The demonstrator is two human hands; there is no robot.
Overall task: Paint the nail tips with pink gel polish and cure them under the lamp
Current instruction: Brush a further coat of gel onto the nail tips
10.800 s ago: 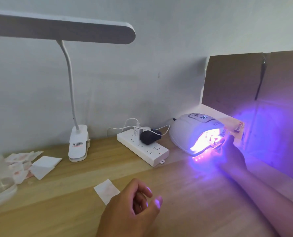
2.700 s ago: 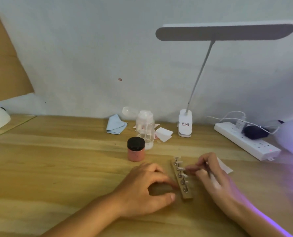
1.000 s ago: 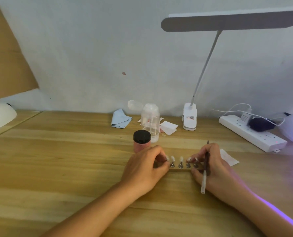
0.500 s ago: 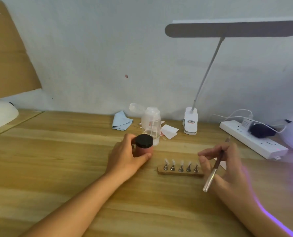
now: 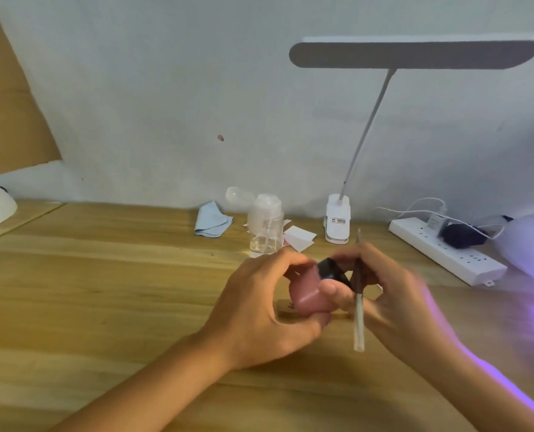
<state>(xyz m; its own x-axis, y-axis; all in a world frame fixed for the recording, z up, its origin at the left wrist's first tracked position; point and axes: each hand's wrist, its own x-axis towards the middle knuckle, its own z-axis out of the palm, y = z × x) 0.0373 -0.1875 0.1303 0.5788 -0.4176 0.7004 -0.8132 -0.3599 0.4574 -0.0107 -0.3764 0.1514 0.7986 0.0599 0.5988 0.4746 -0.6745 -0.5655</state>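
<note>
Pink and smooth-walled, the jar (image 5: 306, 296) lies tilted in the left grip (image 5: 259, 316), whose fingers and thumb curl round its body; it is held just above the holder (image 5: 282, 310), not standing on the table (image 5: 103, 275). Its black lid (image 5: 334, 272) is still on and points toward the right grip (image 5: 396, 297); that grip is clenched on the brush (image 5: 358, 310), which runs across its fingers with the fine end up, and its fingertips seem to pinch the lid as well, though blur leaves this uncertain. The step in hand looks like unscrewing the lid.

The jar should be light and rigid but slick; I would hold it low round the wall, as the left grip does, and turn the lid by its rim; once open it wants to stay upright, since gel creeps and smears. The brush is thin, stiff in the handle and soft at the tip; mid-handle is the place to take it, and sharing the fingers with the lid risks dropping it.

Only one end of the holder shows under the hands; the nail tips on it are hidden; being small and likely brittle, they are best moved by the holder's ends. The curing lamp (image 5: 530, 244) sits at the right edge with violet light spilling below it, well apart from the holder.
</note>
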